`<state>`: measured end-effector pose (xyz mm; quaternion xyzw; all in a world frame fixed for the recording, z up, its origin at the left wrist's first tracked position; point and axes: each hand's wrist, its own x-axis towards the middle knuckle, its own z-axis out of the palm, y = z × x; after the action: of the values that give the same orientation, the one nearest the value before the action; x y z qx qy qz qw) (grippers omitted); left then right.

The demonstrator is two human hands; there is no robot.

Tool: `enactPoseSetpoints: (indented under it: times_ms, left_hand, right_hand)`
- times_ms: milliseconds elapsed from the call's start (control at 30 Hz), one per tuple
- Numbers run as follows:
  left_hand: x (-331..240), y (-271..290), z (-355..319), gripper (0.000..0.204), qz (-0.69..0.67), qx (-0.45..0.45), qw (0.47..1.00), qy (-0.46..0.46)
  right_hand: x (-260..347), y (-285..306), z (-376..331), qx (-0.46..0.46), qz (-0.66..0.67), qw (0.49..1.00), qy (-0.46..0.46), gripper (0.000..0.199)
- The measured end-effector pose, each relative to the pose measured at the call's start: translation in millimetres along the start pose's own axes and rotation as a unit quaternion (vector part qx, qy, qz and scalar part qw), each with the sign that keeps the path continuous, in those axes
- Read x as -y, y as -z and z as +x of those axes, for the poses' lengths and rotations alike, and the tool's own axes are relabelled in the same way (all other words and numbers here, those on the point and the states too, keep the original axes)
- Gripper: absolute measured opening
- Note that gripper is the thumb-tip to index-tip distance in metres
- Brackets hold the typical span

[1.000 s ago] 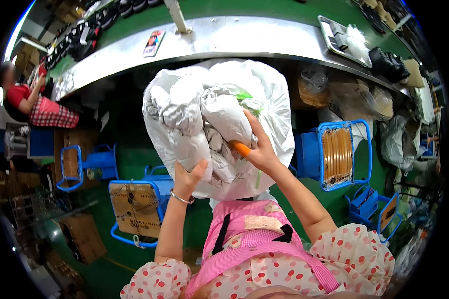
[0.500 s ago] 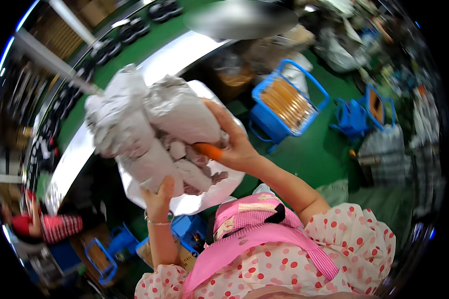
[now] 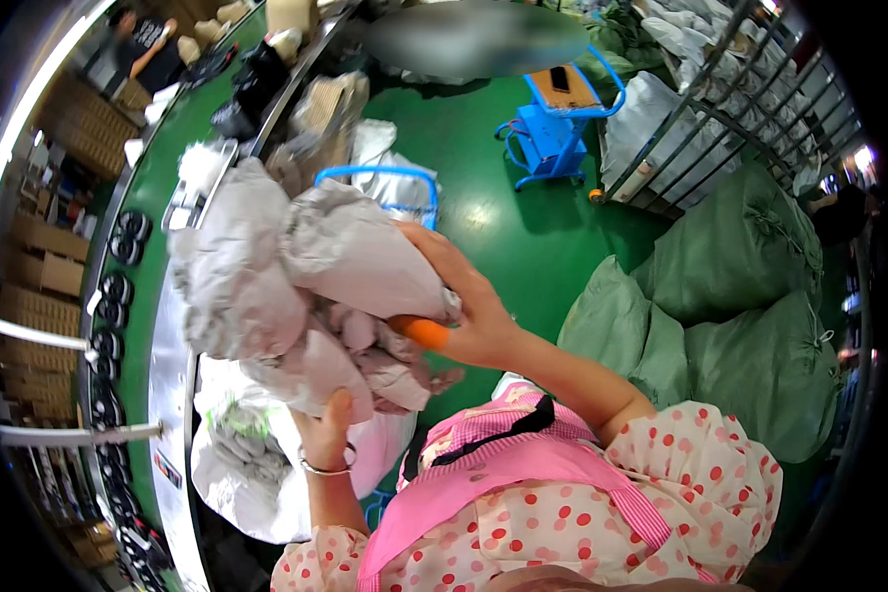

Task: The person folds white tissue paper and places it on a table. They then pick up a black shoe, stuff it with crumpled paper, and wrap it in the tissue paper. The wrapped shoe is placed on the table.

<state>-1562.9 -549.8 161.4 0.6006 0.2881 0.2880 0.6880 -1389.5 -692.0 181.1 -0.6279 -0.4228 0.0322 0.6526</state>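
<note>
Left hand [image 3: 327, 426] cups the bundle of grey crumpled paper [image 3: 296, 296] from below, fingers curled into it. Right hand [image 3: 463, 306] clamps the top, orange fingertip cover [image 3: 419, 333] showing. Best kept pressed together, high above the white sack [image 3: 256, 464]; green sacks [image 3: 740, 326] beyond.

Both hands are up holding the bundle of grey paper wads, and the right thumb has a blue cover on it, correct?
Not quite: the head view shows the cover on the right hand's thumb is orange, not blue. Both hands do hold the paper wads, the left hand from beneath.
</note>
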Motion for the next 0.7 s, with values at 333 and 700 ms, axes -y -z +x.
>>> enactPoseSetpoints:
  times_ms: [333,700]
  left_hand:
    - [128.8,-136.1,104.7,0.052,0.234,0.213,0.948,-0.042]
    - [101.2,-324.6,274.4,0.075,-0.026,0.27,0.959,0.082]
  right_hand:
    - [-102.8,175.8,5.3,-0.106,-0.065,0.979,-0.165,0.079]
    - [-187.0,271.0,136.8,-0.164,-0.137,0.972,-0.094,0.078]
